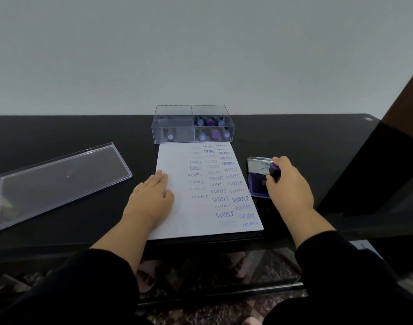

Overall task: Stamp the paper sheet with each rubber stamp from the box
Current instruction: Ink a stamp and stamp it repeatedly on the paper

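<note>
Clear box (172,124): stamps inside | right hand (288,181) grips stamp (274,168) | left hand (151,195) flat on paper (177,221)

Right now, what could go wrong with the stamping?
The paper sheet is already crowded with marks on its right side, so the next print from the purple stamp in the right hand may land on an old one. The left hand only rests flat on the sheet, so it could slide. The open ink pad lies close beside the paper and might smudge it.
</note>
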Demonstrator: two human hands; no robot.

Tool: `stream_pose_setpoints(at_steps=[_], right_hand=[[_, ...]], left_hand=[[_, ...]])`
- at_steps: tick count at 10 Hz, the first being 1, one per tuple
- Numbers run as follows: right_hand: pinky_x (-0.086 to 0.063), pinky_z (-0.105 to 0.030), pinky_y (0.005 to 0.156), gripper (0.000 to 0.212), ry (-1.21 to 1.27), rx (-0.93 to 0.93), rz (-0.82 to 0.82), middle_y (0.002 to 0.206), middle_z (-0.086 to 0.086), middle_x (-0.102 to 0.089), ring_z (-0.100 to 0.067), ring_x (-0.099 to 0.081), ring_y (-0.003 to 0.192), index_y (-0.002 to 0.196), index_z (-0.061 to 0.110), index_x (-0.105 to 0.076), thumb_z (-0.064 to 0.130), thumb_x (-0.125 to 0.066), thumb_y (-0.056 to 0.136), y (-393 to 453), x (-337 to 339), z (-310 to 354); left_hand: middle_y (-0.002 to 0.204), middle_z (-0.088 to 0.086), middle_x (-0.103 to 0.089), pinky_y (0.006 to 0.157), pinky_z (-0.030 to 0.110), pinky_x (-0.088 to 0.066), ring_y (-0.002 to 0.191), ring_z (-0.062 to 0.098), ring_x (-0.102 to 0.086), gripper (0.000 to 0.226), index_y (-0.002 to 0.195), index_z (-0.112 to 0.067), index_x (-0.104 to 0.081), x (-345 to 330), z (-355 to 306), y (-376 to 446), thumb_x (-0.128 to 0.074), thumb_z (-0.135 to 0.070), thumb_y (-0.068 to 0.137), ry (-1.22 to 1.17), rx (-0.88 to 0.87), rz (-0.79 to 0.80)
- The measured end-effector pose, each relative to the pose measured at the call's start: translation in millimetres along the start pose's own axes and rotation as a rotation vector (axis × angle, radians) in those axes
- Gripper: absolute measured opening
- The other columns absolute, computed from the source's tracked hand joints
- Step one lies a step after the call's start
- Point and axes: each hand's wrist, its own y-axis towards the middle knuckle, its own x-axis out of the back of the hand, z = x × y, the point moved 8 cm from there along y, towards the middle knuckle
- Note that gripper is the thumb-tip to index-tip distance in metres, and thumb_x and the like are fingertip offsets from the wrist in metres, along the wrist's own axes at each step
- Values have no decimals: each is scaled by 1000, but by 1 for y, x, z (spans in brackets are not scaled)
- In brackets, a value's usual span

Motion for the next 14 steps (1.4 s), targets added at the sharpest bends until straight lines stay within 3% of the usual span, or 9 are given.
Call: stream_pose_setpoints(at_steps=[3,5,6,7,10,13,14], right_hand=[[-38,-30,63,36,24,16,-16,114,-2,-55,-15,-46,83,129,25,-44,20,-53,94,-2,4,2],[-44,-27,64,32,122,121,2,98,5,-60,-15,-54,81,124,25,-49,22,-56,93,-14,0,28],[-40,-22,60,31,161,186,42,78,15,-51,-10,-51,76,122,24,-51,22,-58,92,-24,-9,47],[-44,-27,68,33,164,242,105,88,13,-54,-11,-54,80,124,24,-50,24,-58,91,-36,-21,64],[-39,-23,70,38,131,326,208,107,10,-59,-8,-49,83,127,28,-47,28,-58,91,-55,-48,87],[-34,-21,70,35,90,363,294,106,13,-57,-6,-48,84,127,27,-46,29,-55,93,-68,-65,101],[-39,-24,72,36,62,356,304,110,10,-59,-12,-56,96,127,27,-45,30,-54,93,-69,-68,104]], left_hand=[[160,-4,0,119,30,-3,146,11,-3,54,153,-18,-8,-2,1,3,-19,-25,100,14,-6,-2],[160,-3,0,119,30,-4,146,11,-4,54,153,-18,-10,-1,0,4,-19,-24,100,19,-10,-13],[160,-2,-1,119,31,-5,146,12,-4,54,152,-18,-10,-3,1,4,-19,-24,99,23,-12,-10],[160,-3,-1,119,31,-5,146,12,-4,54,152,-17,-10,-1,0,4,-20,-23,99,14,-12,-12],[160,-1,0,119,31,-4,146,13,-3,55,152,-16,-8,-1,-2,3,-20,-23,99,16,-16,-1],[160,-1,0,119,32,-3,146,13,-3,55,152,-16,-9,-2,0,4,-21,-24,99,9,-18,-4],[160,-1,0,119,32,-3,146,13,-2,55,152,-16,-8,-2,0,4,-20,-24,99,2,-18,-3]])
